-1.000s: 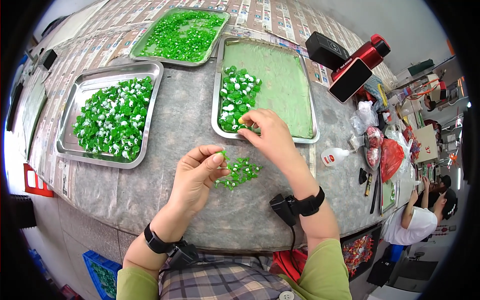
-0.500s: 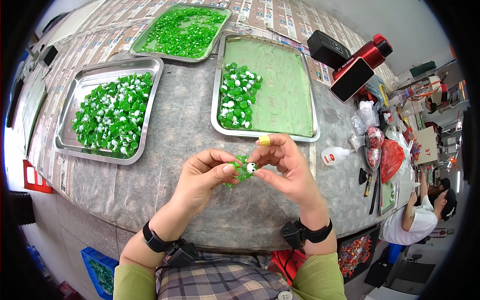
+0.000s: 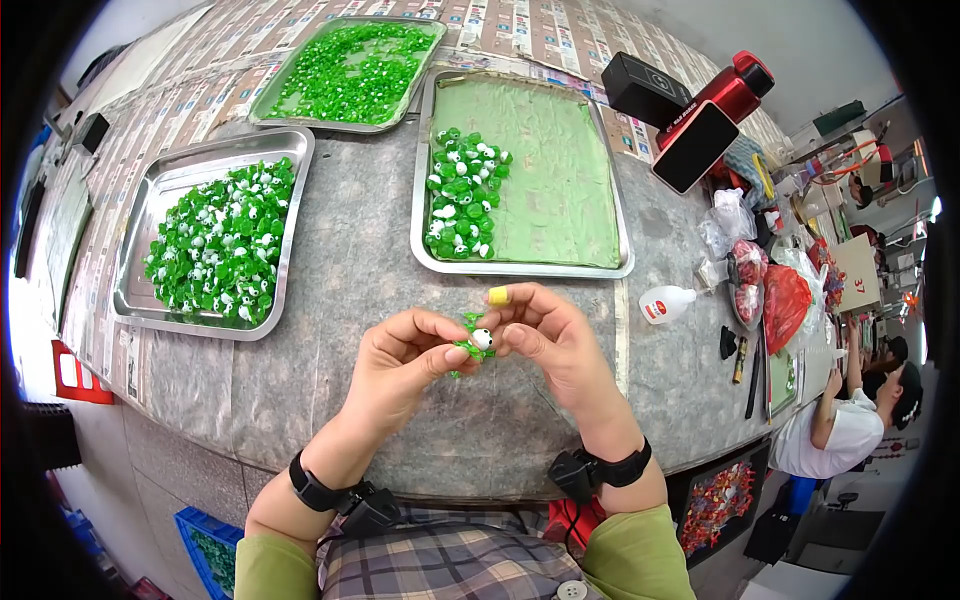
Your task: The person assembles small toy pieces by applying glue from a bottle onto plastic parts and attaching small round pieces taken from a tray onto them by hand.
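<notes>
Above the table's near edge, my left hand [image 3: 392, 362] pinches a small green plastic frog figure [image 3: 470, 347] between thumb and fingertips. One white bead-like eye [image 3: 482, 339] with a black pupil shows on it, and thin green limbs stick out above and below. Close by on the right, my right hand [image 3: 556, 340] has its fingers curled and apart from the thumb, with nothing visible between them. Yellow tape [image 3: 498, 295] wraps its index fingertip. Whether a right fingertip still touches the frog is hard to see.
Green-and-white pieces fill a metal tray [image 3: 128, 290] at left; another tray [image 3: 262, 108] of green bits lies behind. A green-lined tray [image 3: 610, 262] holds similar pieces along its left side. Rightward are a white bottle [image 3: 667, 303], phone [image 3: 695, 147], red flask [image 3: 735, 90] and a co-worker [image 3: 835, 430].
My right thumb and fingers have drawn back slightly from the white eye they were touching. The frog, still in my left hand, has shifted a little left in the picture.
</notes>
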`<state>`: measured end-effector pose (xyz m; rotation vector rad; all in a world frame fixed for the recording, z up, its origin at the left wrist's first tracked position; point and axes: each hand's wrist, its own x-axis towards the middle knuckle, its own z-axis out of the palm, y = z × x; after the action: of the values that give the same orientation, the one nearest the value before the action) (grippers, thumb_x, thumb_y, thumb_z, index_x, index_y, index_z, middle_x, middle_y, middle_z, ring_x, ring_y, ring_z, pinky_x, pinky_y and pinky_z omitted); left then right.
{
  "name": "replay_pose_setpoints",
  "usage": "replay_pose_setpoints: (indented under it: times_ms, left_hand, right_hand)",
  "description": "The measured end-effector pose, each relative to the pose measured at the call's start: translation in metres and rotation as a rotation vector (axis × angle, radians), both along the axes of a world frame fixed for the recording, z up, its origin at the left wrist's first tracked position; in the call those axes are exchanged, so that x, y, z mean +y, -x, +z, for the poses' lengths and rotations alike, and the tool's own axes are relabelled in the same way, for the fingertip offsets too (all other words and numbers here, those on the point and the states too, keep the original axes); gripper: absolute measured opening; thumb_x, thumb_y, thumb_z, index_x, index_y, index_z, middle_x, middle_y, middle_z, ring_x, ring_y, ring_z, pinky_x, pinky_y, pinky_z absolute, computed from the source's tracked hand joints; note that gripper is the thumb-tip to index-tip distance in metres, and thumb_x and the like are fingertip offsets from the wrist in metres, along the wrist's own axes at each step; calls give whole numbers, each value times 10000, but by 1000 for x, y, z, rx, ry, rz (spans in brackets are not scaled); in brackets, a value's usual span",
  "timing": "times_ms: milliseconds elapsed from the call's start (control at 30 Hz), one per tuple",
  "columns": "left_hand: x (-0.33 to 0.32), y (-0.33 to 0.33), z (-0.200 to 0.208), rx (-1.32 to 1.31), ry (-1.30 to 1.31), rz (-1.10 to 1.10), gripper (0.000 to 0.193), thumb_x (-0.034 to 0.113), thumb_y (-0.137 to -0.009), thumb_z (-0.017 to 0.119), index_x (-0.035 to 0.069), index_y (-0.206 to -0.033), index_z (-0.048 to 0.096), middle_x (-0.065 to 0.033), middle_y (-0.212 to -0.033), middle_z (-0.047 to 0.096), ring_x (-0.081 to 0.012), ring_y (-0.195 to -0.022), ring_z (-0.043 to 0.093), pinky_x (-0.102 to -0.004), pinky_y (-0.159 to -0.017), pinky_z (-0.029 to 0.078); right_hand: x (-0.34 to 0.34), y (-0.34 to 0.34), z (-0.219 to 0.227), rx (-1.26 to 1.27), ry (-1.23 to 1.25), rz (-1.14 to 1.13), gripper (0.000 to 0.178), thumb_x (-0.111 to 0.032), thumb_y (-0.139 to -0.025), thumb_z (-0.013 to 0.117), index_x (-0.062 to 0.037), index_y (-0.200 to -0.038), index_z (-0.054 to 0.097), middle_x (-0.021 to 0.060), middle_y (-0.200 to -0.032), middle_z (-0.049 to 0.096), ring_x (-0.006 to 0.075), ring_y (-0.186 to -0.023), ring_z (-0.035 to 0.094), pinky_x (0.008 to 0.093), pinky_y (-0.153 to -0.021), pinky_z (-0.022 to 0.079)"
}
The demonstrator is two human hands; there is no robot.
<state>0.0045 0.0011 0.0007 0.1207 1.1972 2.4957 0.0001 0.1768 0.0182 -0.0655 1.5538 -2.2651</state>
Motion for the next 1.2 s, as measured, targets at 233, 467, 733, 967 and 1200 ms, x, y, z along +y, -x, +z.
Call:
replay_pose_setpoints:
  times_ms: [233, 467, 733, 967, 1200]
  left_hand:
    - [1, -1, 1, -7, 49, 11, 105, 36, -746, 575, 0, -840, 543, -80, -783, 585, -130, -689, 565, -246, -634, 472]
    - [2, 1, 1, -98, 75, 52, 112, 55, -746, 584, -1, -833, 542, -78, -763, 586, -119, -667, 565, -237, -612, 473]
    - [2, 0, -3, -17, 153, 76, 96, 33, -741, 583, -1, -823, 547, -69, -748, 581, -110, -666, 558, -226, -604, 464]
    - [2, -1, 0, 332, 470, 196, 80, -50, -687, 592, -16, -747, 550, -77, -750, 555, -113, -643, 543, -209, -561, 439]
    - [1, 3, 7, 678, 764, 208, 125, -38, -616, 648, 9, -705, 573, -69, -704, 571, -138, -640, 551, -226, -565, 434]
  right_hand:
    - [-4, -3, -1, -58, 22, 22, 179, -64, -751, 584, -9, -913, 530, 18, -819, 567, 69, -760, 532, 201, -686, 435]
    - [-6, -7, 7, 78, -58, -98, 189, -16, -732, 590, -6, -909, 525, 23, -830, 565, 69, -766, 534, 189, -677, 437]
    - [-11, -10, 11, 149, -158, -116, 157, -34, -740, 588, -3, -884, 534, 21, -815, 571, 60, -749, 538, 179, -653, 435]
    - [-10, -11, 4, 118, -194, -98, 145, -41, -733, 600, 0, -862, 546, 14, -779, 579, 50, -710, 542, 169, -621, 431]
    - [-3, -9, 9, 17, -75, -12, 181, -25, -735, 588, 5, -910, 553, 37, -834, 585, 68, -748, 546, 183, -658, 435]
